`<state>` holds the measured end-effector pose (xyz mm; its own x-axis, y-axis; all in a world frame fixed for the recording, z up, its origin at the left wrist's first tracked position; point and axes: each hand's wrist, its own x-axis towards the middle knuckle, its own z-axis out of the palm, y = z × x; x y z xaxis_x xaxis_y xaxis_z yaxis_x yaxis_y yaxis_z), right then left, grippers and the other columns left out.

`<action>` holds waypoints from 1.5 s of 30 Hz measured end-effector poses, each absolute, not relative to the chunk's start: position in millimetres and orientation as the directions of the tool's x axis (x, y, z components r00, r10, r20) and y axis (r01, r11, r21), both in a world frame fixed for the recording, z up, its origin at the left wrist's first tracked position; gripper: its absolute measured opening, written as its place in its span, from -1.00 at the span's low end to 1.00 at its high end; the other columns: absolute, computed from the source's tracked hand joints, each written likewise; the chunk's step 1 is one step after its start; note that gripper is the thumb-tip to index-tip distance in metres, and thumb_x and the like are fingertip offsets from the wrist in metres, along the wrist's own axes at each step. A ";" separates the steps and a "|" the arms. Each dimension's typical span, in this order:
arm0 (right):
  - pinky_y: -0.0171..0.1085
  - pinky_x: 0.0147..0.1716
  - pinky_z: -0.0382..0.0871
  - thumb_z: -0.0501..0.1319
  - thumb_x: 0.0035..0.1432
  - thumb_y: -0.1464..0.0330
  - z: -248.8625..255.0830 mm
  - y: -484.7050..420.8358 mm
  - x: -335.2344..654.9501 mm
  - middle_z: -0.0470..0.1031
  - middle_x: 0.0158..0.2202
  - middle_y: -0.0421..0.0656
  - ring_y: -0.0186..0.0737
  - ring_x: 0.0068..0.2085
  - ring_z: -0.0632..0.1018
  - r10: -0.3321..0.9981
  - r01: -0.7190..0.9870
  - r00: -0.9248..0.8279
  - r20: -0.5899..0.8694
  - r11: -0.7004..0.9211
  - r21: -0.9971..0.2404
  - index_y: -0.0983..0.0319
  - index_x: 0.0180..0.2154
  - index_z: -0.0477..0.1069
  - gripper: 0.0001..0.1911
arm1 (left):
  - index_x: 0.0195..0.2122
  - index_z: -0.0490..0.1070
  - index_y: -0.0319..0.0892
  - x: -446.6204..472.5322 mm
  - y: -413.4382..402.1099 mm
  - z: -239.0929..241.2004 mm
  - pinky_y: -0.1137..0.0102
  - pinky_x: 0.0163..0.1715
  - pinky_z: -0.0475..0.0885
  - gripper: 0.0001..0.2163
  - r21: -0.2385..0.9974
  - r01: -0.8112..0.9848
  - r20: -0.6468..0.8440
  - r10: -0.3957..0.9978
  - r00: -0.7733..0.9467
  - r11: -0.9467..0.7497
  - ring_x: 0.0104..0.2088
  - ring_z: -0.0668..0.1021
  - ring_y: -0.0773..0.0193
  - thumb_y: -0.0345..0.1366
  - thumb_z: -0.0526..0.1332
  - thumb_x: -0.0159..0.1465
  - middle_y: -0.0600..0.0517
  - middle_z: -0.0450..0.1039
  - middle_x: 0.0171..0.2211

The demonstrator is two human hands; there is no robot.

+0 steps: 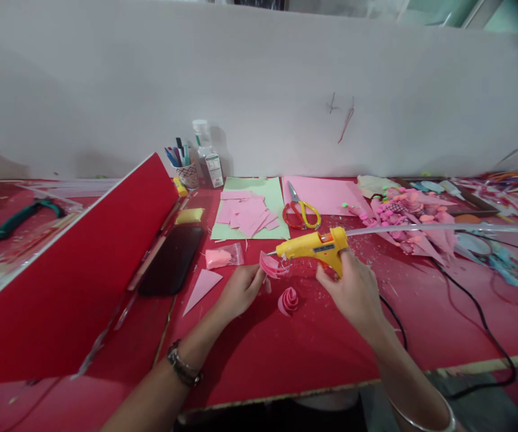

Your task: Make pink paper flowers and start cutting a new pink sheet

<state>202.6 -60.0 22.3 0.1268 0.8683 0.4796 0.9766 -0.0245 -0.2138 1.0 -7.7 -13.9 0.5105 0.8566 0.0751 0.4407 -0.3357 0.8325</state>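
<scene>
My left hand [242,289] pinches a pink paper piece [273,267] with curved, layered edges, held just above the table. In my right hand [357,285] is a yellow hot glue gun [317,248], its fingers wrapped round the handle. The gun's nozzle points left and meets or nearly meets the paper piece; I cannot tell whether they touch. A long clear glue stick [443,228] runs out of the gun's back to the right. Below the nozzle a rolled pink paper rose [288,301] stands on the red table [250,372].
Pink paper pieces [246,213] lie on a green sheet [223,231], beside scissors [301,210]. Left are a phone [171,261], a leaning red board [88,264] and a pen cup [187,175]. A pink bouquet [409,219] and a black cable [470,300] lie right.
</scene>
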 end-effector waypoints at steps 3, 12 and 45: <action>-0.31 -0.58 0.11 0.03 0.04 0.27 21.9 -60.4 203.2 0.43 -0.54 -0.11 -0.18 -0.52 0.44 0.872 0.975 0.131 0.471 -0.028 -0.219 0.29 -0.23 0.27 -0.72 | -0.60 0.36 -0.25 1.1 -7.9 -13.2 0.51 -0.55 0.19 -0.54 0.831 0.441 0.079 0.857 0.509 -0.339 -0.62 0.35 0.39 -0.17 -0.16 0.29 0.08 0.30 -0.66; -0.30 -0.56 0.13 0.03 0.04 0.28 21.1 -61.4 206.2 0.42 -0.51 -0.12 -0.19 -0.52 0.44 0.891 0.971 0.133 0.435 -0.029 -0.238 0.30 -0.22 0.27 -0.72 | -0.59 0.36 -0.25 0.2 -5.8 -17.1 0.49 -0.55 0.18 -0.55 0.817 0.466 0.074 0.862 0.501 -0.341 -0.62 0.35 0.38 -0.19 -0.18 0.29 0.07 0.31 -0.65; -0.33 -0.57 0.13 0.08 0.03 0.33 20.3 -64.0 212.2 0.47 -0.45 -0.12 -0.16 -0.46 0.50 0.917 0.983 0.134 0.377 -0.076 -0.165 0.27 -0.20 0.26 -0.74 | -0.62 0.35 -0.25 0.0 -4.5 -14.2 0.50 -0.53 0.20 -0.54 0.805 0.486 0.069 0.867 0.494 -0.341 -0.61 0.36 0.39 -0.19 -0.18 0.29 0.07 0.32 -0.66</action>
<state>212.2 -64.0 20.3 0.1338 0.9166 0.3767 0.9833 -0.0755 -0.1654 0.0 -4.5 -14.2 0.4942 0.8666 0.0694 0.4856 -0.3414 0.8047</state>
